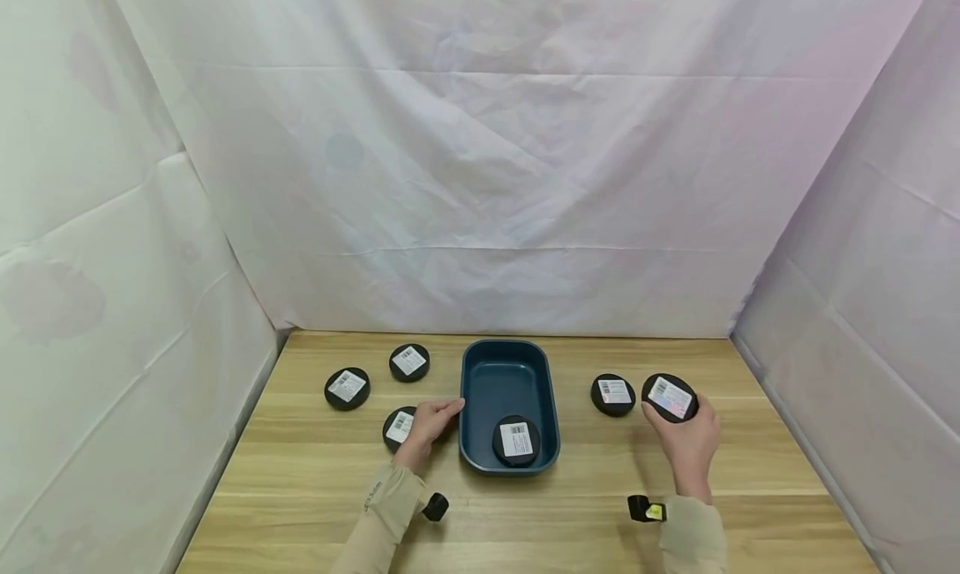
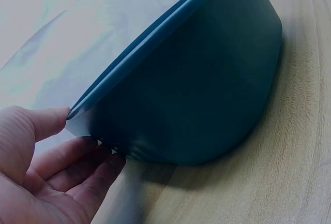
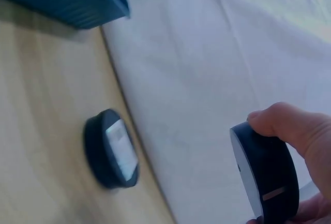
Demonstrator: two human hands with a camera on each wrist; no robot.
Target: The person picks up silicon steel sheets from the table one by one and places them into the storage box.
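Observation:
My left hand (image 1: 427, 428) holds the left edge of a deep dark-blue rectangular container (image 1: 487, 391). In the left wrist view the thumb meets the rim while the fingers lie against the outer wall below. Inside the container, toward its near end, lies a black disc (image 1: 516, 441) with a white barcode label. Over on the right, my right hand (image 1: 692, 445) grips another thick, labelled black disc (image 3: 271, 175) by its edge, thumb on one side. That disc is held up off the table. Left of it another black disc (image 1: 612, 395) lies label up.
Several labelled discs lie left of the container: one far left (image 1: 347, 389), one farther back (image 1: 409, 362), and one (image 1: 397, 428) partly hidden by my left hand. White cloth (image 1: 510, 182) hangs behind the wooden table (image 1: 570, 516) and at both sides.

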